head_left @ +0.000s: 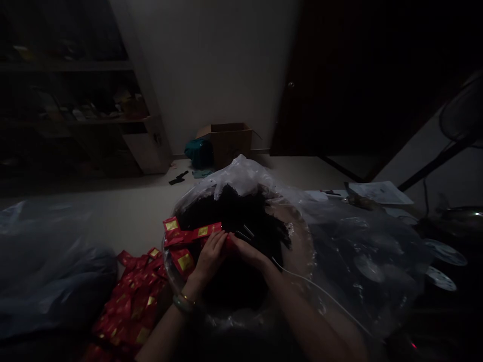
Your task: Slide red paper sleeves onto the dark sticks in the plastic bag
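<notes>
My left hand (209, 257), with a bangle and bracelet at the wrist, and my right hand (247, 251) meet over a plastic-lined round tub (307, 241). Between them shows part of a small red packet (229, 245), with the fingers of both hands closed on it; most of it is covered. Loose black material (241, 213), perhaps tea leaves, fills much of the tub. Red packets with gold labels (184, 262) lie on its left rim, and one (204, 231) reaches up to my left fingers. Two thin pale sticks (247, 231) rest on the black material.
A heap of red packets (132, 291) lies left of the tub. Clear plastic sheeting (362, 251) spreads to the right, and a white cord (324, 291) runs past my right forearm. Behind stand a cardboard box (232, 143) and a teal bag (199, 153). The room is dim.
</notes>
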Demonstrator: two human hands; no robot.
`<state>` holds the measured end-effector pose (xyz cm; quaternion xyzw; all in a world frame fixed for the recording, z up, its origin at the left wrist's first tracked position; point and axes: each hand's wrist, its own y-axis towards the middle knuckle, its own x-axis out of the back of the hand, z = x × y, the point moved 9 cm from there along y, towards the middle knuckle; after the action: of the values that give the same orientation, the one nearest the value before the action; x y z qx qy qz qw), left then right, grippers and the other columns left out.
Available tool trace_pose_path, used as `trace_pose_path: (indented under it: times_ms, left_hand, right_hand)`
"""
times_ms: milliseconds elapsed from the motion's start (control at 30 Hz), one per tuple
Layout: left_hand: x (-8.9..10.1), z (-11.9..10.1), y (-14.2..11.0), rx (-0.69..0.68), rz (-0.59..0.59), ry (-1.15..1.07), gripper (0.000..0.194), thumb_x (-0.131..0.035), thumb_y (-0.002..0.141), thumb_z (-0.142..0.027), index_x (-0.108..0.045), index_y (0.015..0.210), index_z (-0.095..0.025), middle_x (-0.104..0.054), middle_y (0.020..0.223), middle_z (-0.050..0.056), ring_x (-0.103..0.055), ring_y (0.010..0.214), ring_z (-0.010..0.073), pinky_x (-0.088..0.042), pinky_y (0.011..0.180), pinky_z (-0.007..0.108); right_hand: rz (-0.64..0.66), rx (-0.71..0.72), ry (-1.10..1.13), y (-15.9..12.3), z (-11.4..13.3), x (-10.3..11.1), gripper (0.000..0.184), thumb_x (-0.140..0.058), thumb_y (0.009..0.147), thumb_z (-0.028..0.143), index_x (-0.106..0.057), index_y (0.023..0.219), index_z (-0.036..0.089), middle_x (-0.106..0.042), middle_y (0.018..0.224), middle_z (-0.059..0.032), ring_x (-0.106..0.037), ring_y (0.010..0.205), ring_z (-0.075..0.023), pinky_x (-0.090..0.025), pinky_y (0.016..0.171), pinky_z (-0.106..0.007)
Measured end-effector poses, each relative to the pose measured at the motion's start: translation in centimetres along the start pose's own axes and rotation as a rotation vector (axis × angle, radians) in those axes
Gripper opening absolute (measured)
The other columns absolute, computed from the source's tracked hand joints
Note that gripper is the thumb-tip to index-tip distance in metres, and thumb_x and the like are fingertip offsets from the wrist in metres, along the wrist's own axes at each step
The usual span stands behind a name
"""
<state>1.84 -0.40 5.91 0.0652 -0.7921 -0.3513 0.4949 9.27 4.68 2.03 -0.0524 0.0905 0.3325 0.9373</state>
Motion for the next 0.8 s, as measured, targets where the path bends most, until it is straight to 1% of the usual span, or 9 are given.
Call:
trace_pose_path:
  times_ms: [100, 200, 300, 433, 533, 600, 667, 733, 800]
  left_hand:
    - [-0.4, 0.2, -0.2, 0.047, -0.002, -0.015, 0.048, -0.051, 0.083, -0.011, -0.044, 0.130, -0.017, -0.058, 0.124, 0.014, -0.055, 0.116, 0.0253, -0.047, 0.098, 0.047]
    - [-0.6, 0.4, -0.2, 0.092, -0.007, -0.039, 0.044, -0.052, 0.082, -0.011, -0.047, 0.125, -0.018, -0.061, 0.120, 0.012, -0.058, 0.111, 0.0240, -0.050, 0.095, 0.043]
    - [-0.7, 0.5, 0.0, 0.133, -0.024, -0.062, 0.044, -0.056, 0.079, -0.010, -0.050, 0.121, -0.018, -0.063, 0.116, 0.011, -0.061, 0.107, 0.0242, -0.051, 0.093, 0.043]
    - [-0.2, 1.6, -0.2, 0.224, -0.095, -0.100, 0.045, -0.061, 0.072, -0.008, -0.055, 0.116, -0.018, -0.067, 0.108, 0.010, -0.065, 0.098, 0.0241, -0.054, 0.087, 0.040]
    - [0.2, 3.1, -0.5, 0.316, -0.128, -0.151, 0.044, -0.066, 0.068, -0.010, -0.059, 0.111, -0.018, -0.070, 0.102, 0.009, -0.067, 0.091, 0.0237, -0.055, 0.081, 0.037]
    - [0.1, 4.1, -0.4, 0.389, -0.112, -0.212, 0.043, -0.069, 0.066, -0.013, -0.062, 0.108, -0.019, -0.071, 0.100, 0.007, -0.068, 0.088, 0.0236, -0.055, 0.079, 0.037]
    - [-0.5, 4.9, -0.1, 0.471, -0.078, -0.301, 0.041, -0.069, 0.066, -0.017, -0.064, 0.106, -0.019, -0.072, 0.095, 0.006, -0.068, 0.083, 0.0230, -0.055, 0.076, 0.036]
    - [-1.6, 5.6, 0.5, 0.546, -0.013, -0.416, 0.034, -0.067, 0.068, -0.021, -0.067, 0.102, -0.018, -0.073, 0.090, 0.005, -0.068, 0.078, 0.0217, -0.055, 0.072, 0.034]
    - [-2.9, 6.3, 1.1, 0.602, 0.078, -0.507, 0.028, -0.065, 0.069, -0.023, -0.069, 0.096, -0.017, -0.073, 0.084, 0.004, -0.068, 0.074, 0.0205, -0.054, 0.069, 0.031]
  right_hand:
    - [-0.032, 0.012, -0.005, 0.0, 0.3, 0.5, 0.052, -0.041, 0.088, 0.058, -0.069, 0.093, 0.015, -0.067, 0.080, -0.0053, -0.063, 0.086, -0.0194, -0.052, 0.087, -0.042]
    - [-0.029, -0.030, -0.002, 0.1, 0.5, 0.4, 0.051, -0.041, 0.088, 0.058, -0.069, 0.085, 0.016, -0.065, 0.074, -0.0044, -0.062, 0.078, -0.0193, -0.052, 0.085, -0.041]
    - [-0.071, -0.074, -0.025, 0.0, 0.9, 0.7, 0.052, -0.041, 0.087, 0.060, -0.068, 0.081, 0.015, -0.063, 0.069, -0.0035, -0.061, 0.073, -0.0194, -0.053, 0.081, -0.042]
    - [-0.079, -0.116, -0.009, -0.4, 2.1, 1.8, 0.065, -0.030, 0.086, 0.068, -0.068, 0.091, 0.015, -0.068, 0.079, -0.0080, -0.065, 0.083, -0.0218, -0.051, 0.081, -0.042]
    - [-0.115, -0.101, 0.117, -0.8, 2.7, 3.5, 0.063, -0.031, 0.085, 0.067, -0.066, 0.099, 0.017, -0.071, 0.089, -0.0115, -0.067, 0.090, -0.0226, -0.049, 0.085, -0.041]
    - [-0.212, -0.064, 0.174, -0.8, 2.3, 5.1, 0.056, -0.039, 0.083, 0.065, -0.066, 0.097, 0.017, -0.072, 0.090, -0.0112, -0.067, 0.089, -0.0225, -0.048, 0.086, -0.041]
    - [-0.330, -0.040, 0.145, -0.6, 1.1, 6.5, 0.051, -0.046, 0.080, 0.062, -0.067, 0.088, 0.017, -0.072, 0.084, -0.0105, -0.068, 0.086, -0.0229, -0.049, 0.085, -0.041]
    - [-0.390, -0.032, 0.013, -0.1, -0.4, 7.1, 0.045, -0.051, 0.078, 0.058, -0.067, 0.080, 0.017, -0.071, 0.080, -0.0099, -0.068, 0.083, -0.0234, -0.050, 0.083, -0.041]
    - [-0.384, -0.022, -0.198, 0.6, -1.7, 7.0, 0.038, -0.052, 0.078, 0.051, -0.068, 0.077, 0.017, -0.071, 0.083, -0.0091, -0.067, 0.086, -0.0234, -0.050, 0.086, -0.042]
